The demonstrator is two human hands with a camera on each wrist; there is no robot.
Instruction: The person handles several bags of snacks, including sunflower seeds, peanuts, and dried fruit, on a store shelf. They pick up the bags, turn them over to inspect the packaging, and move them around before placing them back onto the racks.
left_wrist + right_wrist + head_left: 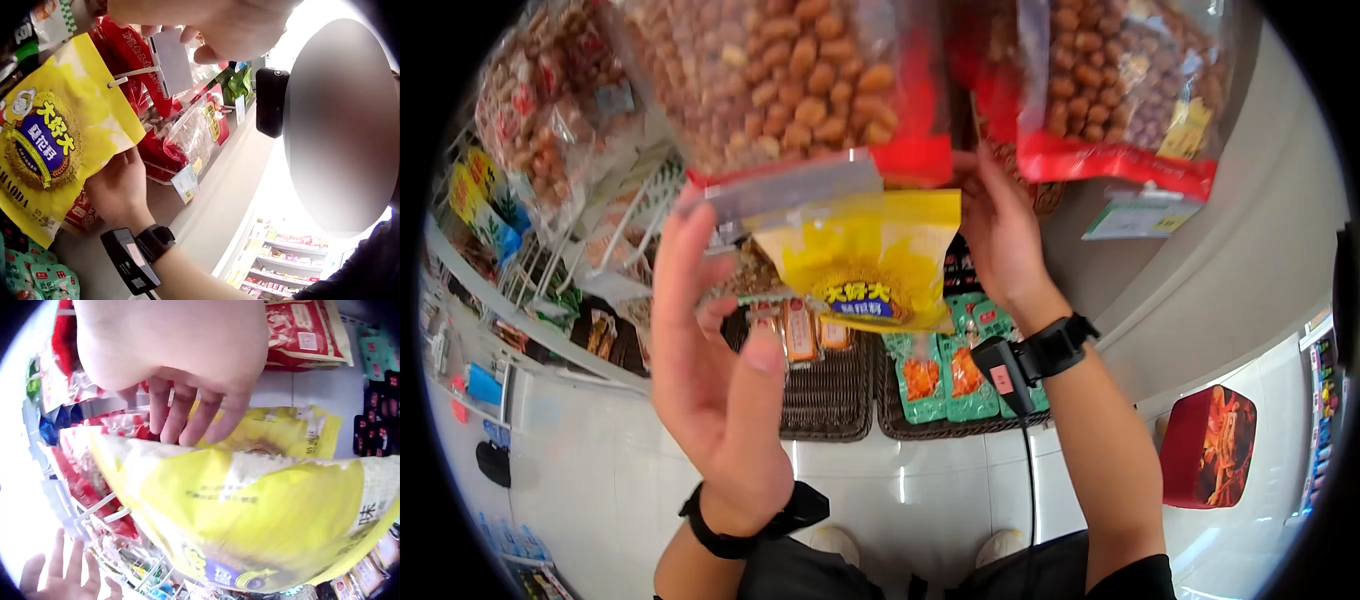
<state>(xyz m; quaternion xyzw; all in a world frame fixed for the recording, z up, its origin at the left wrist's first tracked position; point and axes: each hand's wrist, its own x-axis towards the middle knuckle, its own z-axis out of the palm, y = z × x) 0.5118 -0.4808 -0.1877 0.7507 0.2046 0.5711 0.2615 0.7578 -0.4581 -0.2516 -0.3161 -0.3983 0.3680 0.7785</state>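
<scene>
Wicker baskets (pixel 830 392) sit low, red-trimmed peanut bag (pixel 800 100) up top; work in hand is the yellow sunflower-seed bag (pixel 870 245), between those levels in the head view. Progress, my read: partway. Done: bag is above the baskets at prong height, printed face outward, top edge at the hardware. Left, as far as I can judge: confirming it's seated and getting the right hand clear. Second yellow bag (pixel 269 431) shows behind it in the right wrist view. Grip: left hand (pixel 705 400) is spread, thumb and fingers apart, holding nothing; it's beside the bag and near the price tag (pixel 175 65), contact with the tag not certain. Right hand (pixel 1008 240) is at the bag's other edge, fingers bent and tucked behind the front bag, apparently touching its back. Thumb hidden, so can't tell if it's pinching or just propping. White prong (pixel 134 76) runs from by the tag to the bag's top edge; looks like it meets the hang hole, through or only against it, can't tell.
</scene>
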